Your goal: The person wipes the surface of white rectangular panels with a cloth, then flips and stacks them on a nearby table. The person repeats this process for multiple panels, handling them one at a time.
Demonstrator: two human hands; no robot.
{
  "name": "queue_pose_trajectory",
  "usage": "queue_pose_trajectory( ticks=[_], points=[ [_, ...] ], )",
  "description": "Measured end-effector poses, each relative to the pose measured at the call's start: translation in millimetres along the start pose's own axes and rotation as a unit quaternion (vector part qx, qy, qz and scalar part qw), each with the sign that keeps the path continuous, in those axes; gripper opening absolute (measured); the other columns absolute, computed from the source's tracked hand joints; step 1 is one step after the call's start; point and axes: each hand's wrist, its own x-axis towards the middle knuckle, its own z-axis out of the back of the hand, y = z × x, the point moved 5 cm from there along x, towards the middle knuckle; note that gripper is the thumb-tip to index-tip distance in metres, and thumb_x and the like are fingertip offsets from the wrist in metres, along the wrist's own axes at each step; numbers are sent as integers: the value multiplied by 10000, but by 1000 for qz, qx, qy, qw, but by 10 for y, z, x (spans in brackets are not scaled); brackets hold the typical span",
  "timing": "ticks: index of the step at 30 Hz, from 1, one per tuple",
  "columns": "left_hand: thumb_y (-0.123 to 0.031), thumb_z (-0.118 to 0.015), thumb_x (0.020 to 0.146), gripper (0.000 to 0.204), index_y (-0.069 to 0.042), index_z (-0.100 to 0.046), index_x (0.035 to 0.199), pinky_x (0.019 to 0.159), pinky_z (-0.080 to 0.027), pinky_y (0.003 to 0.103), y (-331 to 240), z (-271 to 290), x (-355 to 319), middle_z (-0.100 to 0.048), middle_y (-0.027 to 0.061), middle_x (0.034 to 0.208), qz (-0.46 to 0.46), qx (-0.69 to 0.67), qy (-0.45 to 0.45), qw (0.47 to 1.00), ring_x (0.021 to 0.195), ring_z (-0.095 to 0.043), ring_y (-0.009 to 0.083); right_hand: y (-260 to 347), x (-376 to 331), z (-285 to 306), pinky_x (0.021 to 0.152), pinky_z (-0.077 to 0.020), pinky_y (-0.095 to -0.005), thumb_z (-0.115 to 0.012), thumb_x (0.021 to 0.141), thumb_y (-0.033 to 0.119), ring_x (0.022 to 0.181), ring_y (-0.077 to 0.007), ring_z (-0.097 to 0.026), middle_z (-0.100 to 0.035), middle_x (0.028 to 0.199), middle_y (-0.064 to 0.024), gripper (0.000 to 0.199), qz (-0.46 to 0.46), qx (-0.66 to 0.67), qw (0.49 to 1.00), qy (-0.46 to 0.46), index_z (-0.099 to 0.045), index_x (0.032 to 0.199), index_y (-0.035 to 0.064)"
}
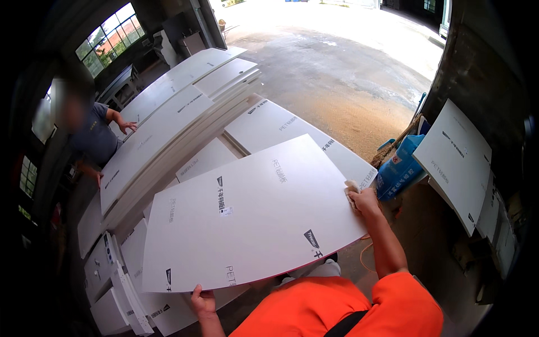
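Observation:
A large white panel (pixel 252 208) with printed film lies tilted across the space in front of me. My left hand (pixel 203 301) grips its near edge toward the left corner, thumb on top and the other fingers partly hidden below. My right hand (pixel 365 201) is closed on a beige rag (pixel 352 194), pressed against the panel's right edge. A small white label (pixel 226 211) sits near the middle of the panel. Below and beyond it, more white boards (pixel 292 123) lie in a low stack.
A tall stack of white boards (pixel 168 118) rises at the left, where a co-worker (pixel 96 132) rests both hands on it. At the right stand a blue bag (pixel 400 168) and leaning boards (pixel 457 163). Cut panels (pixel 106 281) stand at lower left. An orange cord (pixel 365 258) lies on the floor.

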Motion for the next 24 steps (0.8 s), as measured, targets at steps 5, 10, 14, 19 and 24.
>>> queue_pose_trajectory(
  ticks=[5, 10, 14, 19, 24],
  points=[
    [-35, -605, 904, 419, -33, -570, 1322, 1015, -549, 444, 739, 193, -141, -658, 110, 1298, 4, -13, -59, 998, 1169, -651, 281, -375, 392, 14, 667, -520, -413, -763, 852, 379, 723, -279, -701, -721, 797, -167, 382, 36, -72, 997, 17, -765, 900, 0],
    [-119, -577, 961, 346, -16, -561, 1291, 995, -553, 467, 1322, 640, -103, -659, 132, 1286, 53, 6, -144, 988, 1160, -654, 292, -608, 608, -152, 803, -544, -492, -632, 917, 410, 910, -427, -713, -733, 945, -248, 424, 32, -118, 989, 83, -768, 967, 12],
    [-252, -585, 999, 353, -5, -561, 1249, 901, -586, 506, 1517, 604, -28, -663, 194, 1246, 198, 99, -204, 954, 1122, -670, 353, -877, 762, 97, 793, -526, -496, -583, 947, 340, 922, -443, -687, -711, 963, -257, 354, 68, -166, 983, -34, -741, 1000, 27],
    [-332, -567, 1015, 362, -5, -590, 859, 488, -568, 403, 1310, 178, 206, -693, 207, 728, 354, 424, -108, 827, 589, -703, 335, -1230, 407, 823, 781, -527, -482, -606, 937, 367, 914, -431, -695, -717, 970, -240, 352, 3, 11, 1000, 3, -746, 1009, 53],
    [-249, -594, 998, 277, -9, -591, 861, 480, -562, 336, 2504, -1707, 532, -694, 169, 739, 233, 502, 102, 827, 578, -700, 261, -1846, 79, 1534, 682, -518, -382, -723, 907, 295, 752, -184, -678, -726, 822, -126, 320, -72, 157, 981, -90, -737, 983, -16]
  ],
)
